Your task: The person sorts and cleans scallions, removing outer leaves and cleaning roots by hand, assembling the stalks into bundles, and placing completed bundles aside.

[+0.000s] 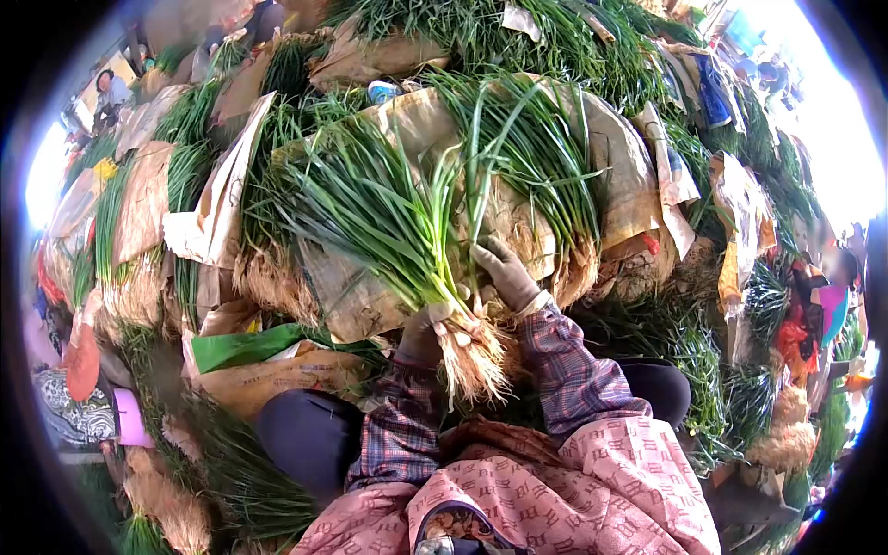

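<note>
A bunch of green onions (407, 222) leans up and to the left in front of me, its pale roots (470, 356) hanging down toward my lap. My gloved left hand (423, 335) is closed around the lower stalks, partly hidden behind them. On the right side of the bunch, my gloved right hand (507, 273) pinches a single green onion (476, 185) that stands almost upright. Its lower end reaches down beside the bunch's white stems; I cannot tell whether it touches them.
Behind the bunch lie sacking (347, 294) and another pile of green onions (546, 157). More bundles with roots (273, 282) and sheets of sacking surround me. A green-edged sack (277, 375) lies left of my knee. Other people (111, 88) are at the far left.
</note>
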Available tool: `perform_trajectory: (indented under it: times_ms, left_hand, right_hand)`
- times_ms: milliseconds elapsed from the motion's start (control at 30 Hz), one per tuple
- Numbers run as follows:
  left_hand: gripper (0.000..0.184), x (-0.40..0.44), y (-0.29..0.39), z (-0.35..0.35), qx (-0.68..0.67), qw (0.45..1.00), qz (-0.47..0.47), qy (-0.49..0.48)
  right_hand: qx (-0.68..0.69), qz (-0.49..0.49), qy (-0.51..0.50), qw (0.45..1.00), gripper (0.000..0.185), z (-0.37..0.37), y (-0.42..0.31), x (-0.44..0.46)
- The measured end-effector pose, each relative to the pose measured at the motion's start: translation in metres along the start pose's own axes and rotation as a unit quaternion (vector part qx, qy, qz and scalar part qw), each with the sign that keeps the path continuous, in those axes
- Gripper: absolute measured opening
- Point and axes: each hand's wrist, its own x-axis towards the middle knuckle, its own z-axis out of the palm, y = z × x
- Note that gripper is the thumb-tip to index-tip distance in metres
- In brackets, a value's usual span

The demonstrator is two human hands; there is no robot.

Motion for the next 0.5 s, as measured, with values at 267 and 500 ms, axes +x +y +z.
perform_trajectory:
  times_ms: [267,500]
  left_hand:
    - [0.038,-0.007,0.011,-0.011,-0.052,0.998,-0.021,-0.028]
    - [0.049,0.005,-0.027,-0.104,-0.061,0.979,0.034,-0.191]
  right_hand:
    - [-0.167,-0.033,0.131,0.977,0.027,-0.055,-0.029,0.013]
    - [-0.44,-0.05,0.047,0.896,0.038,0.018,-0.024,0.041]
